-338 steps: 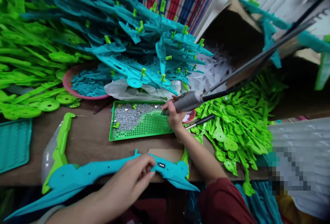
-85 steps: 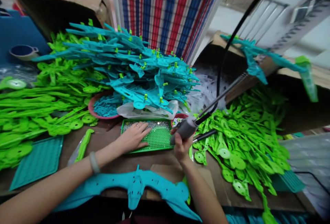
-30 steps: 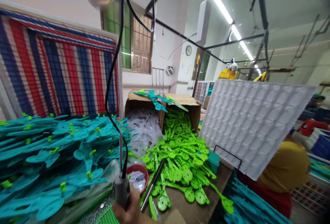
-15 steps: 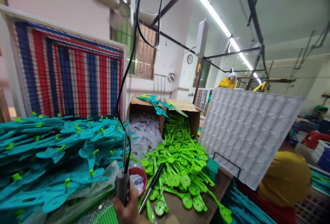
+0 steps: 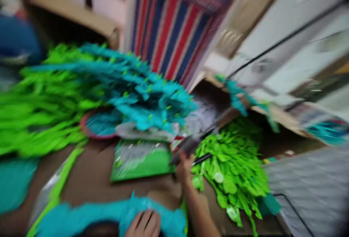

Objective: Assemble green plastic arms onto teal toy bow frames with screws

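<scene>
The picture is smeared by motion. My right hand [image 5: 183, 166] is closed round the grey powered screwdriver [image 5: 188, 146] at the right edge of the green screw tray [image 5: 141, 160]. My left hand [image 5: 144, 224] lies at the bottom edge on the long teal plastic part [image 5: 109, 215] that stretches along the table's front; its fingers look laid over the part, but blur hides whether they grip it.
A heap of teal parts [image 5: 141, 95] rises behind the tray, green parts are piled at left [image 5: 40, 113] and right [image 5: 231, 160]. A pink bowl [image 5: 94, 129] sits left of the tray. A striped screen [image 5: 174, 26] and cardboard boxes [image 5: 73, 15] stand behind.
The view has swung down from the room and ceiling back to the table. My left hand and the teal part are in view again; my right hand still holds the screwdriver.
</scene>
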`<state>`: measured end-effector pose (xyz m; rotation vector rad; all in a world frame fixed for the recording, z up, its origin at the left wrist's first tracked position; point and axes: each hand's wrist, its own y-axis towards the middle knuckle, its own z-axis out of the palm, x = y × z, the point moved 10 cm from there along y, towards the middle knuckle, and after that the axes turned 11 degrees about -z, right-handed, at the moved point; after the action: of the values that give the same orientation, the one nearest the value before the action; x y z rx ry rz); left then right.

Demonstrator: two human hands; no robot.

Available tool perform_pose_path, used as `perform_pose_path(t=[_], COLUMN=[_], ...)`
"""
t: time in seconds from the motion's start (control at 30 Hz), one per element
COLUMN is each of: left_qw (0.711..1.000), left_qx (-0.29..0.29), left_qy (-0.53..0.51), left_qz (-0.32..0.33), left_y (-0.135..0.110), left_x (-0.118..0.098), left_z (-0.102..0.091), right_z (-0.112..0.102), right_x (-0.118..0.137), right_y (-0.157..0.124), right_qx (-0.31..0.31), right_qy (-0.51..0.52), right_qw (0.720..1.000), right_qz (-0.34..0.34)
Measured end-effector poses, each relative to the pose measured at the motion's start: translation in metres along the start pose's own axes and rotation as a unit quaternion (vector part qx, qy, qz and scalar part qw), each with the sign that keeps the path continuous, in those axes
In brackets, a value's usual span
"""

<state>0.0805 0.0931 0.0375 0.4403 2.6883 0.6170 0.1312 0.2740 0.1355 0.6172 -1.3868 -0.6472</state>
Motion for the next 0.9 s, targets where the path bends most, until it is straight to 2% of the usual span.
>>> perform_pose_path(t=[0.07, 0.1, 0.2, 0.27, 0.43, 0.57, 0.9], left_qw=[0.997, 0.998, 0.997, 0.996, 0.992, 0.988, 0.984], left_qx=[0.028, 0.025, 0.013, -0.01, -0.067, -0.078, -0.083], left_qy=[-0.01, 0.014, 0.049, 0.057, 0.093, 0.124, 0.153], left_qz=[-0.069, -0.058, -0.064, -0.073, -0.05, -0.054, -0.027], left_y=[-0.026, -0.034, -0.038, -0.036, -0.039, -0.039, -0.038], left_x=[0.005, 0.002, 0.006, 0.008, 0.0, 0.0, -0.006], left_z=[-0.002, -0.007, -0.02, -0.027, -0.03, -0.028, -0.028], right_z=[0.013, 0.021, 0.052, 0.071, 0.107, 0.122, 0.12], right_x=[-0.02, -0.029, -0.032, -0.026, -0.033, -0.051, -0.063], right_y=[0.01, 0.011, -0.002, -0.018, -0.051, -0.064, -0.065], right_qx=[0.046, 0.07, 0.169, 0.195, 0.146, 0.131, 0.117], right_qy=[0.027, 0.043, 0.11, 0.127, 0.152, 0.166, 0.123], right_qw=[0.995, 0.99, 0.967, 0.958, 0.97, 0.969, 0.976], right_qz=[0.087, 0.113, 0.156, 0.166, 0.12, 0.125, 0.137])
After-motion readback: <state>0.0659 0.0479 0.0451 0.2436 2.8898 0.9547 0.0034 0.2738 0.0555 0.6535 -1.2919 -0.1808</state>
